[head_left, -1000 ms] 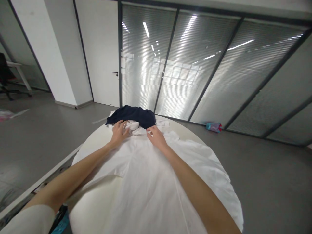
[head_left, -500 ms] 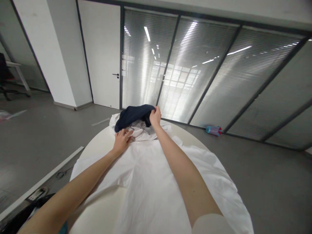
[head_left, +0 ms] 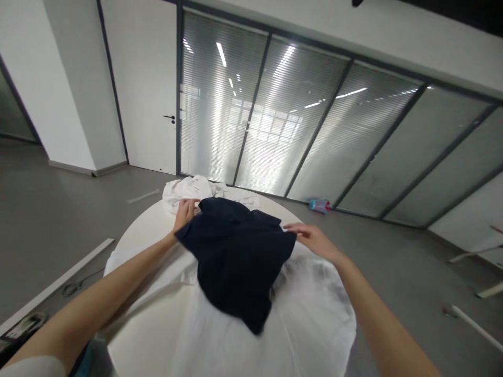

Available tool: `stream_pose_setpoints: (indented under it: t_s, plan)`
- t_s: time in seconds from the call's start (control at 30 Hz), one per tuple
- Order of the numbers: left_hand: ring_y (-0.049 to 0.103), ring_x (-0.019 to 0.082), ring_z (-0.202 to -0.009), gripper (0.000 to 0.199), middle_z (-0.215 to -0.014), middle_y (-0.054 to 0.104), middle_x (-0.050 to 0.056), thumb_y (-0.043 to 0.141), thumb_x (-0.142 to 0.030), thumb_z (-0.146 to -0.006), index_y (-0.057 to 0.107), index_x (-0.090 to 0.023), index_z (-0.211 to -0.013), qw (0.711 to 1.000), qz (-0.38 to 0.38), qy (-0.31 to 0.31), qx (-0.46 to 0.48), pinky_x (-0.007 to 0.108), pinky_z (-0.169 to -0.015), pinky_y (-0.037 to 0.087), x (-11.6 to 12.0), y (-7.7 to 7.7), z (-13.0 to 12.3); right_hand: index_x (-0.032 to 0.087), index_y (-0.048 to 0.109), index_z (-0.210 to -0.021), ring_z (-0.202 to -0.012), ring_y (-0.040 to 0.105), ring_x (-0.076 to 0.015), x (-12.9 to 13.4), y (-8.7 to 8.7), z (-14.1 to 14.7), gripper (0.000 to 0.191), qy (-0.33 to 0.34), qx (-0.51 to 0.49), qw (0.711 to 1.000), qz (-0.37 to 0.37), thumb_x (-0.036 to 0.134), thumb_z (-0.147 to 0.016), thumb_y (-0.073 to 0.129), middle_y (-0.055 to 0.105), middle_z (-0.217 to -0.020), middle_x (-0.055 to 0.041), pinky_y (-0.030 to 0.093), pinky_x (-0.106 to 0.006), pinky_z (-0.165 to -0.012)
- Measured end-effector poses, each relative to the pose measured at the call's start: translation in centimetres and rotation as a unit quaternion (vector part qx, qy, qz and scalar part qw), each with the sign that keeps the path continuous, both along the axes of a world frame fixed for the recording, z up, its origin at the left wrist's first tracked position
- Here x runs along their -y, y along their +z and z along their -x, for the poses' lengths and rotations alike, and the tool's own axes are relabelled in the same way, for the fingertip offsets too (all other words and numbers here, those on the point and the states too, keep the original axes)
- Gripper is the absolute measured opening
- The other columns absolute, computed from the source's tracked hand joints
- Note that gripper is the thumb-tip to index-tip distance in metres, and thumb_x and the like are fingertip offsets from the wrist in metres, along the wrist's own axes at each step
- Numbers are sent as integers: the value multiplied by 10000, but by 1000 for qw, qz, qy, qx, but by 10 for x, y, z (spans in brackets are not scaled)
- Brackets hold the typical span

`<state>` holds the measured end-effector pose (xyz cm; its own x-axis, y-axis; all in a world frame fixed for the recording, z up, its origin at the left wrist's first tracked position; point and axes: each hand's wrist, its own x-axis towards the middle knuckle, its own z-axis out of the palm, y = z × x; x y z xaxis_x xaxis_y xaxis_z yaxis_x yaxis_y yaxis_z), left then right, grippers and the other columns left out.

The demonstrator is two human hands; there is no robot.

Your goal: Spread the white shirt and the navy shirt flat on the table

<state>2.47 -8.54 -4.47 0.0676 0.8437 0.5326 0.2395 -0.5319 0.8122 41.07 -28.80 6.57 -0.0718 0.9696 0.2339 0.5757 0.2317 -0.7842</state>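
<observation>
A dark navy garment [head_left: 236,256] is spread between my hands, over white cloth; its exact kind is not clear. At its upper left edge my left hand [head_left: 185,213] is closed on the fabric. My right hand [head_left: 312,240] grips the upper right corner, its fingers partly behind the cloth. The lower end of the garment hangs down toward me, slightly blurred. Beneath it a white garment [head_left: 310,319] lies across the round table [head_left: 157,330] and drapes over the right edge. A crumpled white cloth [head_left: 192,187] lies at the far edge, just beyond my left hand.
Glass partitions with blinds [head_left: 271,131] and a white door [head_left: 145,94] stand behind the table. A blue and pink bundle [head_left: 319,205] lies on the floor by the glass. A white strip [head_left: 58,285] and cables are on the floor at left; white poles [head_left: 477,327] at right.
The navy garment has come off the far white heap toward me and is spread out. My right hand has moved right and nearer; my view has turned right.
</observation>
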Motion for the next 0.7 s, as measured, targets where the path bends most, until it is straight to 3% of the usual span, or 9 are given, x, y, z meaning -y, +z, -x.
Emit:
stream_pose_setpoints:
  t_s: [0.07, 0.13, 0.2, 0.27, 0.37, 0.43, 0.5, 0.6, 0.7]
  plan:
    - [647, 189, -773, 471, -958, 650, 103, 270, -439, -1037, 588, -135, -1206, 998, 56, -41, 7, 329, -690, 528, 2, 11, -8, 214, 763, -864, -957, 672, -250, 26, -32, -12, 218, 23, 101, 992, 75, 385, -759, 677, 724, -1068, -100, 551, -364, -818]
    - [644, 173, -707, 456, -868, 673, 84, 402, -475, -999, 630, -112, -1155, 991, 100, -85, -18, 282, -613, 514, 6, 19, -20, 224, 770, -968, -1020, 670, -249, 38, -52, -16, 262, 5, 146, 985, 90, 293, -800, 581, 719, -1135, -95, 541, -368, -867]
    - [637, 175, -695, 393, -800, 674, 67, 624, -465, -884, 699, -104, -1021, 983, 125, -119, -59, 266, -599, 502, 12, 22, -34, 207, 749, -1052, -1040, 667, -235, 37, -61, -14, 338, -53, 164, 983, 66, 210, -820, 504, 719, -1155, -92, 524, -362, -905]
    - [634, 194, -748, 359, -842, 675, 67, 783, -370, -748, 725, -114, -993, 980, 128, -125, -91, 294, -678, 517, 21, 22, -49, 181, 722, -1105, -966, 685, -212, 28, -62, -8, 377, -126, 170, 976, 45, 177, -860, 436, 729, -1118, -94, 522, -342, -880]
    - [615, 257, -972, 411, -1057, 659, 91, 777, -203, -726, 707, -186, -1130, 971, 52, -87, -217, 406, -900, 490, 38, 20, -68, 175, 701, -1131, -840, 690, -204, 11, -57, 4, 373, -186, 191, 962, 60, 278, -968, 382, 746, -925, -75, 507, -324, -822]
    - [583, 287, -1093, 398, -1181, 633, 96, 691, -166, -796, 682, -247, -1186, 931, -11, -102, -351, 458, -955, 453, 51, 18, -80, 192, 708, -1110, -833, 683, -224, 3, -55, 15, 393, -212, 232, 947, 71, 417, -996, 408, 734, -852, -68, 487, -327, -806]
    - [576, 291, -1139, 406, -1234, 624, 93, 629, -157, -847, 648, -273, -1235, 877, -55, -156, -452, 461, -946, 442, 64, 15, -89, 206, 705, -1125, -867, 676, -240, -3, -56, 28, 398, -240, 274, 929, 70, 496, -973, 478, 727, -878, -71, 472, -326, -800]
    - [592, 279, -1113, 418, -1184, 647, 95, 601, -135, -871, 613, -240, -1276, 829, -126, -183, -514, 420, -907, 423, 80, 9, -94, 223, 646, -1252, -936, 665, -230, -10, -65, 48, 408, -256, 291, 920, 53, 481, -947, 560, 721, -947, -60, 462, -303, -815]
    - [595, 253, -1038, 300, -1082, 660, 82, 586, -155, -903, 661, -220, -1187, 825, -179, -155, -513, 373, -849, 397, 86, 0, -88, 241, 604, -1319, -971, 665, -224, -14, -80, 63, 429, -246, 311, 917, 55, 467, -957, 562, 720, -990, -54, 464, -303, -837]
